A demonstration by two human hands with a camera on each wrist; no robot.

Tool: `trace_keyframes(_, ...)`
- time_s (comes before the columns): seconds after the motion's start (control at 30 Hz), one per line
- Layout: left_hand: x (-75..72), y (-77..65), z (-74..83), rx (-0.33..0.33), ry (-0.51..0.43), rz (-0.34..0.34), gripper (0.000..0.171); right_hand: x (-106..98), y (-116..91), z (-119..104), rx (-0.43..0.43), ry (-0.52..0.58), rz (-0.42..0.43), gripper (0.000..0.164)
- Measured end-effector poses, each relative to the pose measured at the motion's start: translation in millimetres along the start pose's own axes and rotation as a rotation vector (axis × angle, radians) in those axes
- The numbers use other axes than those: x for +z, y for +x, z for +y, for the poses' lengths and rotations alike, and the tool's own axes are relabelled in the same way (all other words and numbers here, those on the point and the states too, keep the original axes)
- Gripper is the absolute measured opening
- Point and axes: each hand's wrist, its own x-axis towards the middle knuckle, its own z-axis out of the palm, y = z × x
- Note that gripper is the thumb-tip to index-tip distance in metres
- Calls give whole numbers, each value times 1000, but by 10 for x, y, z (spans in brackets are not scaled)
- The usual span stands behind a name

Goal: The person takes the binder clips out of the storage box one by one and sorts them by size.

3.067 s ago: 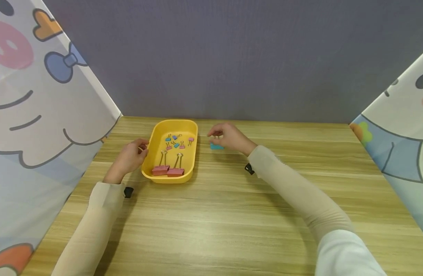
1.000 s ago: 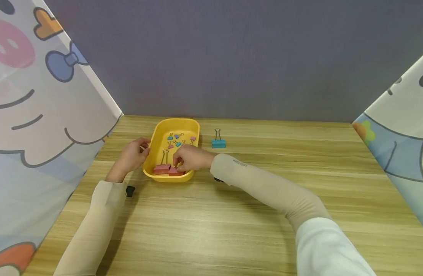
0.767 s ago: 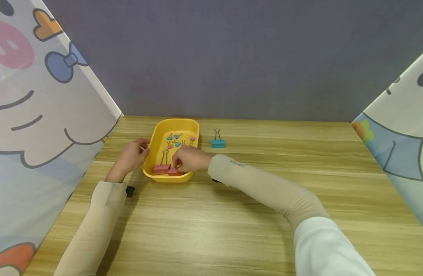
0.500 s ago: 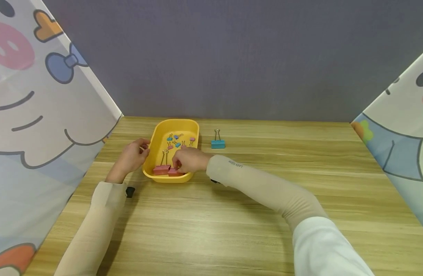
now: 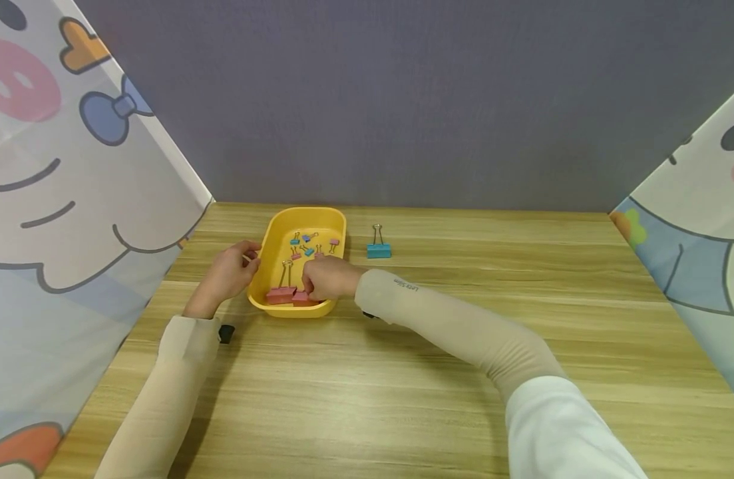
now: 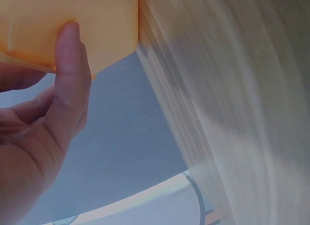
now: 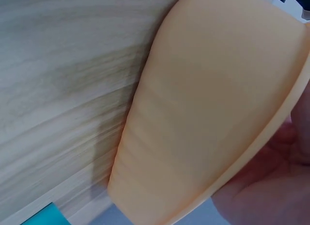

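Note:
In the head view, a yellow tray stands on the table with binder clips in it. My left hand pinches its left rim; in the left wrist view a finger lies against the outer wall. My right hand reaches over the right rim, its curled fingers gripping the right of two large pink binder clips. That clip's handles are hidden behind the hand. The other large pink clip lies just left of it, handles pointing away. In the right wrist view the tray wall hides my fingertips.
Several small pink and blue binder clips lie in the tray's far half. A large blue binder clip lies on the wooden table, right of the tray. A grey panel rises behind the table, with printed cloth at the sides.
My right hand has left the blue binder clip, now lying on the table, and moved left into the tray to the right-hand large pink clip. My left hand stays at the rim.

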Motion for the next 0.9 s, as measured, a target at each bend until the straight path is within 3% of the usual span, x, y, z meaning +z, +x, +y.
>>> trace_keyframes(0.4, -6, -5, 3, -6, 6, -4, 31, -4, -12, -29, 55, -12, -31, 5)
trace_keyframes(0.9, -7, -5, 20, -29, -9, -20, 32, -33, -40, 62, 17, 85, 84, 12)
